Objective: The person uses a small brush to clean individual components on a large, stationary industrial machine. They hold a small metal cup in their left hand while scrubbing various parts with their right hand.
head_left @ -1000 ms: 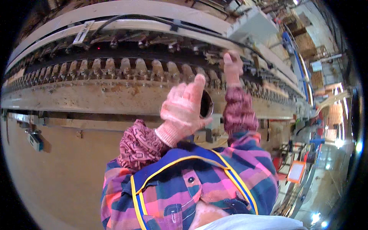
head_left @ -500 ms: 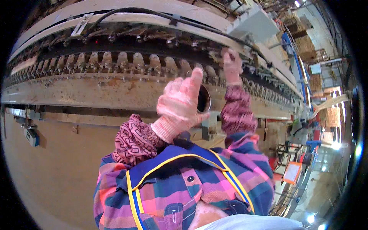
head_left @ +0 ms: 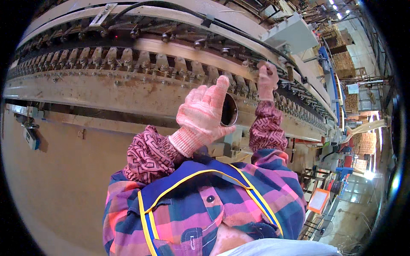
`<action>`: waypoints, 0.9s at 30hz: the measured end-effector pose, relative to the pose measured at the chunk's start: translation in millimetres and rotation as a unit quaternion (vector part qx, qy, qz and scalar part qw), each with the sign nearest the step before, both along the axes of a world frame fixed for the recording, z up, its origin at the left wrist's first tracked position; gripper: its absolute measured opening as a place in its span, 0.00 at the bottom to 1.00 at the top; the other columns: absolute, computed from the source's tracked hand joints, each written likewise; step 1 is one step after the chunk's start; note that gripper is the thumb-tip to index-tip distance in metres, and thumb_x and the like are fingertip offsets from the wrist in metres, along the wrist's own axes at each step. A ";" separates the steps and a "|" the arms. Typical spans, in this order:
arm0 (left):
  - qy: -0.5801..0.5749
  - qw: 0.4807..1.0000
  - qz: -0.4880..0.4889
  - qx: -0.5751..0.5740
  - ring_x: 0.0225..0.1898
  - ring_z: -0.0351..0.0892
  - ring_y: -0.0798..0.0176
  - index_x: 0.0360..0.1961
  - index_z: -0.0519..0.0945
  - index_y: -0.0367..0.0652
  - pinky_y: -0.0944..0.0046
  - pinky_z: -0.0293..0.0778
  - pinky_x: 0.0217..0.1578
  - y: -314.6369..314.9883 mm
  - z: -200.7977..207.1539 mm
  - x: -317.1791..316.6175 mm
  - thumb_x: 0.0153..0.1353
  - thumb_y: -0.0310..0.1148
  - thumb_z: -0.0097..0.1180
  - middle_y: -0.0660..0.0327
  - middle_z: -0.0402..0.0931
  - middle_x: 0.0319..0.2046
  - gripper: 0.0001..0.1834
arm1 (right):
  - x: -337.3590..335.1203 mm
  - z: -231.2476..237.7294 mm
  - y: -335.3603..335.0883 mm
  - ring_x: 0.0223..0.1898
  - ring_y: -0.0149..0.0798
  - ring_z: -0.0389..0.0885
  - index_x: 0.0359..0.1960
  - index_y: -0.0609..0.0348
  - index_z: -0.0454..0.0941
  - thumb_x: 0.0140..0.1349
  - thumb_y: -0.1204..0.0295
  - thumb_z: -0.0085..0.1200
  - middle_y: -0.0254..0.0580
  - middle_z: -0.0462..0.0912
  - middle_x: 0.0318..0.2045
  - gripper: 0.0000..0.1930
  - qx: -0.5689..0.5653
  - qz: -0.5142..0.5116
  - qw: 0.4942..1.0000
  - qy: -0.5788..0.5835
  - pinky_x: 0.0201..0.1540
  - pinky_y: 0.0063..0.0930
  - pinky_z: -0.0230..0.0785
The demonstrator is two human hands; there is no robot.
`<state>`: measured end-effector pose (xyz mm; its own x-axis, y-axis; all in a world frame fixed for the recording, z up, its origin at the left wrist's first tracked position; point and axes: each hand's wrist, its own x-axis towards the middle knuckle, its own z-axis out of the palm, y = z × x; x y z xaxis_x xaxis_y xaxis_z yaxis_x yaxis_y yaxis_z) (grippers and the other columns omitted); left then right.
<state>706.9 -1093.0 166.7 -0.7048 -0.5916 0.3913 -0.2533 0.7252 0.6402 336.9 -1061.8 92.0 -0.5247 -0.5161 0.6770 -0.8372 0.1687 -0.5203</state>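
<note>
My left hand [head_left: 200,110], in a pinkish-white knit glove, is palm down at the machine's near side. Its index finger and thumb lie around a dark, hollow round tube [head_left: 229,110] with a metallic rim; the palm side is hidden. Farther right, my right hand [head_left: 267,77], gloved alike, reaches over the row of spring-loaded metal fingers [head_left: 179,65]. Its fingers are curled closed, and what they hold is hidden. A pale brown strip [head_left: 192,52], smeared by motion, lies in the dark channel behind the metal fingers, its right end near my right hand.
A long beige metal beam [head_left: 94,94] runs along the near side. Behind the channel, a black cable [head_left: 171,6] follows the upper rail. A pale grey box [head_left: 292,34] stands at the far right. Brown floor [head_left: 81,179] shows at lower left, stacked sheets [head_left: 344,64] at right.
The pale brown strip has appeared in the channel left of my right hand. My right hand has shifted slightly right. The left hand keeps its place at the tube.
</note>
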 end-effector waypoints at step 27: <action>0.007 1.000 0.001 0.022 0.54 0.72 0.42 0.74 0.48 0.43 0.46 0.69 0.56 4.0 -5.3 13.0 0.37 0.52 0.78 0.50 0.72 0.54 0.67 | 37.4 30.8 -13.1 0.23 0.31 0.80 0.41 0.53 0.82 0.66 0.66 0.59 0.34 0.85 0.30 0.07 0.085 0.091 0.989 -0.082 0.28 0.26 0.73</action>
<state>720.0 -1089.1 161.4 -0.6977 -0.6101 0.3756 -0.2454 0.6961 0.6747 374.2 -1075.0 122.8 -0.5080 -0.7114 0.4856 -0.7682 0.1192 -0.6290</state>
